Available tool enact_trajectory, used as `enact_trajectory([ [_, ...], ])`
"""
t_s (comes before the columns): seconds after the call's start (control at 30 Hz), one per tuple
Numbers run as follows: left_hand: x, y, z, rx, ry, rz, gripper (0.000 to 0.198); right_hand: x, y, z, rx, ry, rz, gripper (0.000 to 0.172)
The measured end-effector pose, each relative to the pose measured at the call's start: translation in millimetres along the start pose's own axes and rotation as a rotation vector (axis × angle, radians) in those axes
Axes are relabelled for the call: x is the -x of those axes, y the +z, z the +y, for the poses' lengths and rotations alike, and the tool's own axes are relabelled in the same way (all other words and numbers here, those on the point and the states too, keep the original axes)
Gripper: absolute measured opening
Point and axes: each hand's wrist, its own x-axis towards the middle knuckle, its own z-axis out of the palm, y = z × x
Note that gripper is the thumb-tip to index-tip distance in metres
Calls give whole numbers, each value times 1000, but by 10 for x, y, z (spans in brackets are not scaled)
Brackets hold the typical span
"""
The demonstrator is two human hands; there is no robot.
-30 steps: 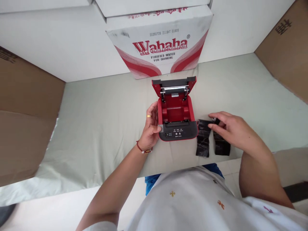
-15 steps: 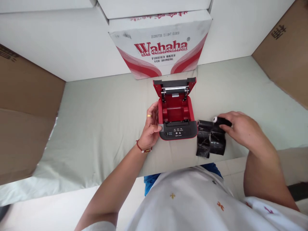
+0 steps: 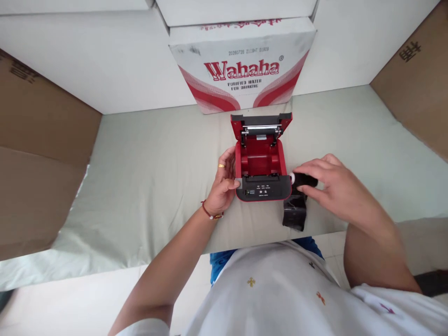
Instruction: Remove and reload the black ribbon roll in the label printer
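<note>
Here, left hand (image 3: 221, 193) grasping red printer (image 3: 263, 163), thumb on top; right hand (image 3: 332, 182), back upward, grip pinching black roll (image 3: 305, 180).

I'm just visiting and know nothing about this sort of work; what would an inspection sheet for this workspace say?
Surface: pale green cloth, creased in places.
Things in use: red-and-black device, lid raised; black roll with a white end, beside the device's right front corner; black film below the roll.
Clutter: Wahaha carton standing behind the device.
Hands: left hand holds the device's left side; right hand holds the black roll.
Cables: nothing seen.
Surroundings: brown cardboard at both sides, white panels behind, pale floor below.
</note>
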Motion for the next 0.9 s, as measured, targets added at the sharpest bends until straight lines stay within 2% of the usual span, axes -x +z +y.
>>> enact_trajectory([
  [0.13,-3,38,28,21,-1,12,91,-20,-454,-82,-230,4,-59,26],
  [0.2,-4,57,38,28,0,14,90,-126,-538,-204,-314,8,-120,27],
  [0.3,-2,75,46,31,11,13,89,-403,-370,-399,-296,-35,-147,33],
  [0.4,0,65,40,30,10,5,89,-709,-57,-560,-73,-17,-128,43],
  [0.53,-11,15,12,3,16,-21,92,-968,225,-695,217,61,-230,46],
  [0.6,-19,-10,1,-8,23,-43,94,-1026,316,-696,302,72,-232,40],
  [0.77,-22,-24,1,-43,50,-80,92,-1124,520,-574,365,5,-101,21],
  [0.9,8,11,-22,-80,70,-56,89,-1182,512,-571,345,67,-162,24],
])
